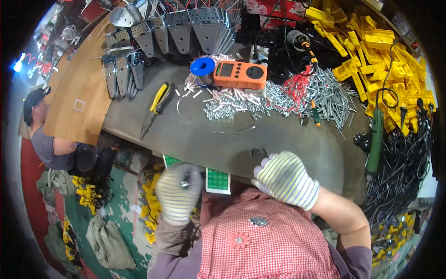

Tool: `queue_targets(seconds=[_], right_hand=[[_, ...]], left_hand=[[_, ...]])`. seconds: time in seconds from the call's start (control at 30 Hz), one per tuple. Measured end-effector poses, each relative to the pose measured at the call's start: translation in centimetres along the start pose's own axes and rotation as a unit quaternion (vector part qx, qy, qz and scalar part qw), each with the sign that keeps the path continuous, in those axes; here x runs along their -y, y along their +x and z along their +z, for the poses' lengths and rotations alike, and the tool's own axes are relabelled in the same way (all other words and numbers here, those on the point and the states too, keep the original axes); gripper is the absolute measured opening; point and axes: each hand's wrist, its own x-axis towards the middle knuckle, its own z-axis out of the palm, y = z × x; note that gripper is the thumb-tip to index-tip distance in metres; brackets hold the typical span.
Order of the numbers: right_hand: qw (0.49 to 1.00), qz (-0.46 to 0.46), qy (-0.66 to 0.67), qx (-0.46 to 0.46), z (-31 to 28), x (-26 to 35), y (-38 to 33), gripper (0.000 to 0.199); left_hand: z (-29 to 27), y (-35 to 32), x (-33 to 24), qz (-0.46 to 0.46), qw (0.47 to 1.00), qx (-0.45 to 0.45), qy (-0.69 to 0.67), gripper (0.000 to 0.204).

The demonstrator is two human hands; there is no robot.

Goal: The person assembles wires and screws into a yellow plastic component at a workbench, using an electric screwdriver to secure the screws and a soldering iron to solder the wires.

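Note:
Both my hands wear white gloves with thin stripes. My left hand is off the table's front edge, smeared by motion, its fingers curled about a small shiny piece whose kind I cannot make out. Over the table's front edge, my right hand has its fingers curled in; what they hold, if anything, is hidden. A small dark flat piece lies on the tabletop just beyond it. Between the hands, a green sheet with a white border shows at the edge, with another green sheet further left.
Across the table lie yellow-handled pliers, a blue solder spool, an orange multimeter, small nuts and long screws. Grey metal brackets, yellow plastic parts and a green electric screwdriver surround them. Another person sits left.

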Motion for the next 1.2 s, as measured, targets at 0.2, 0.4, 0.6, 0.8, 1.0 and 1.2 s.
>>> queue_targets(seconds=[0.2, 0.4, 0.6, 0.8, 1.0, 1.2], right_hand=[[0.995, 0.048, 0.034, 0.081, 0.8, -0.5, 0.0, 0.033], [0.998, 0.022, 0.054, 0.021, 0.9, -2.2, -1.7, 0.027], [0.979, 0.116, -0.078, -0.146, -3.3, -9.5, -4.7, 0.013], [0.902, 0.336, -0.142, -0.229, -7.0, -24.2, -1.0, 0.012], [0.871, 0.316, -0.373, -0.044, -5.1, -34.3, 4.8, 0.021], [0.906, 0.24, -0.326, -0.123, -7.4, -32.7, 3.2, 0.017]], left_hand=[[-1.7, 18.0, 12.0, -0.095, 0.971, -0.165, 0.148, 0.031], [1.3, 31.8, 21.5, -0.089, 0.904, -0.184, 0.375, 0.066], [2.1, 33.4, 23.3, -0.092, 0.901, -0.157, 0.394, 0.038], [-1.1, 28.4, 28.3, -0.097, 0.933, -0.313, 0.147, 0.039], [5.4, 20.0, 12.1, 0.005, 0.98, -0.19, -0.064, 0.044], [10.2, 9.4, -4.1, 0.109, 0.94, 0.225, -0.234, 0.024]])
